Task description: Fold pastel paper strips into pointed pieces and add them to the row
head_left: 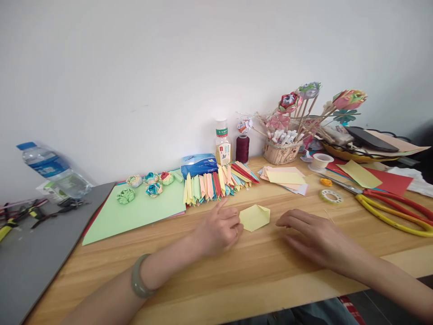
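A pale yellow sheet with folded corners lies on the wooden table, between my two hands. My left hand, a bangle on its wrist, is at the sheet's left edge, its fingers curled together; whether they grip the edge is hard to make out. To the right of the sheet, and apart from it, my right hand hovers low over the wood with fingers stretched out and nothing held. Behind the sheet stands a long row of folded coloured paper pieces.
Paper flowers sit on a green sheet at the left. Stacked paper, a tape roll and large scissors lie at the right. Behind are a bottle, a thread spool and a flower basket.
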`<state>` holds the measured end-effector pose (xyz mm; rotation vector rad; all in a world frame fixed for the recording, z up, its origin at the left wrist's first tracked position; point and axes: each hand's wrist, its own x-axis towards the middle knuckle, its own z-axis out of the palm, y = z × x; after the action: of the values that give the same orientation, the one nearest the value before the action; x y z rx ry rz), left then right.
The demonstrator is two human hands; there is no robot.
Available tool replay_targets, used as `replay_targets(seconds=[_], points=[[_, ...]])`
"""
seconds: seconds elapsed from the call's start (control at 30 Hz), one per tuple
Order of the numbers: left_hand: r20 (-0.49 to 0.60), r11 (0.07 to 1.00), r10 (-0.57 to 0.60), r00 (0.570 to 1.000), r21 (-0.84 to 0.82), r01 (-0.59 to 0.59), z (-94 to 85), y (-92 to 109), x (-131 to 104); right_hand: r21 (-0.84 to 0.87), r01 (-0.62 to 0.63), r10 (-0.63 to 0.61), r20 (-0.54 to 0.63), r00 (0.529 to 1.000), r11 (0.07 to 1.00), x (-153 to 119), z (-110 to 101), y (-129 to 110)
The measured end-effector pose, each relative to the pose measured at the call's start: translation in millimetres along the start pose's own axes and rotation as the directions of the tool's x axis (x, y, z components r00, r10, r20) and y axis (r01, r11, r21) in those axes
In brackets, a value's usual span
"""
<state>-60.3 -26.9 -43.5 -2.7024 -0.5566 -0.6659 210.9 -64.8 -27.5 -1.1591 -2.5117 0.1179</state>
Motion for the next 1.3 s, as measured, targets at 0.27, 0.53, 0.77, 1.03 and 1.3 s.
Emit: replay_targets(seconds=[0.27,0.53,0.77,1.03,1.3], points=[[-0.003,0.997,-0.025,1.0,-0.079,0.024,5.2,-1,1,-0.087,0.068,-0.073,-0.054,0.996,0.994,14,6,1],[0.046,0.959,-0.09,0.995,-0.267,0.099,3.8,-4,0,-0.168,0.213,-0.219,-0.013,0.976,0.962,11,11,3],[0.117,0.897,-0.179,0.977,-0.389,0.211,2.1,-5,2,-0.272,0.278,-0.289,0.0,0.957,0.921,13,8,-1],[0.079,0.911,-0.178,0.981,-0.364,0.195,0.5,-2,1,-0.207,0.191,-0.207,-0.057,0.977,0.96,14,13,-7],[0.227,0.849,-0.28,0.933,-0.396,0.351,-5.5,2,8,0.068,0.007,-0.004,-0.045,0.999,0.998,12,15,-10]])
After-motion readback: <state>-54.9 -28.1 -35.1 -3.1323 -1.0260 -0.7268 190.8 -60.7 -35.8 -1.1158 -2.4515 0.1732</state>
